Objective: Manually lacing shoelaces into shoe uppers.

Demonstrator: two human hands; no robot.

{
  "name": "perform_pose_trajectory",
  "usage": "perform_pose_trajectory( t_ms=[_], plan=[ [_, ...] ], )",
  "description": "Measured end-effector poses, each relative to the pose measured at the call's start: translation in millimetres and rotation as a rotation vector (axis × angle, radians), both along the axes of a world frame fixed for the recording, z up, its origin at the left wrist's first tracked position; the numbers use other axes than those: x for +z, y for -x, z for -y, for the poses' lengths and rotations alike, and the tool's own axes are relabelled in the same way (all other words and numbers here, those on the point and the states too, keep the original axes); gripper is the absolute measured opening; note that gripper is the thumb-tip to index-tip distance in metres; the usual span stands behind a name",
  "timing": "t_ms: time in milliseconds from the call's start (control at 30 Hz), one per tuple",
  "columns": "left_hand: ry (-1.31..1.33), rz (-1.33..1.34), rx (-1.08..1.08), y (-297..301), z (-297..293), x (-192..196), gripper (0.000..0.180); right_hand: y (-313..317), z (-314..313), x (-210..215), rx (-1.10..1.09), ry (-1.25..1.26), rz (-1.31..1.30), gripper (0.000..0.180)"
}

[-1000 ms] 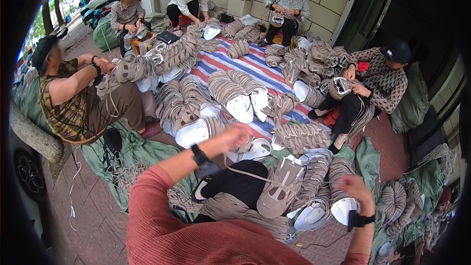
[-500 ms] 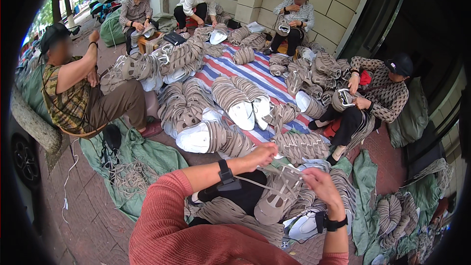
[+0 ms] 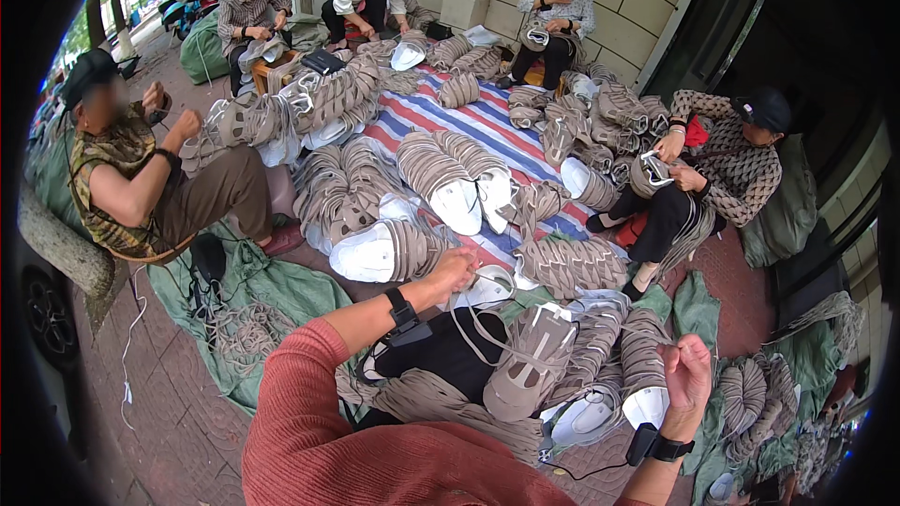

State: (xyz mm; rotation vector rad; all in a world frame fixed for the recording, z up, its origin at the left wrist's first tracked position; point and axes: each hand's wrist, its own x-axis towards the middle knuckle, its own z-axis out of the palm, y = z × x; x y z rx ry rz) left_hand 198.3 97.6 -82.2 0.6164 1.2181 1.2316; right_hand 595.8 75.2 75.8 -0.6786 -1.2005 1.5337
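While our left hand (image 3: 456,272) grips the lace (image 3: 494,341), fingers closed, and our right hand (image 3: 687,372) is curled, hold unclear, the shoe upper (image 3: 530,370) lies between their fingers, lacing seemingly underway, next needing even tension.

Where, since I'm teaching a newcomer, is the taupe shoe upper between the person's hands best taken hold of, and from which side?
Probably by the rounded toe, coming from the person's own side, with the grip spanning it. The taupe shoe upper lies toe-end toward the person, and that end looks clear of the lace crossing higher up; stacked uppers crowd its right.
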Motion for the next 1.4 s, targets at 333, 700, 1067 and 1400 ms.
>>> perform_pose_trajectory(
  t_ms=[333, 700, 1067, 1400],
  plan=[
    [-0.505, -0.395, -0.137, -49.8, 2.7, 59.5, 0.02, 78.8, -10.6, 12.3, -0.018, 0.049, 0.276, 0.038],
    [-0.55, -0.22, -0.241, -99.5, 0.8, 90.5, 0.018, 146.1, -43.4, -24.5, -0.049, -0.208, 0.48, 0.017],
    [-0.566, -0.552, -0.278, -102.4, 4.9, 91.1, 0.021, 138.9, -41.5, -24.9, -0.032, -0.267, 0.457, 0.017],
    [-0.5, -0.255, -0.419, -84.5, 0.9, 97.5, 0.021, 44.0, -92.0, 127.4, -0.133, -0.34, 0.244, 0.027]
  ],
)
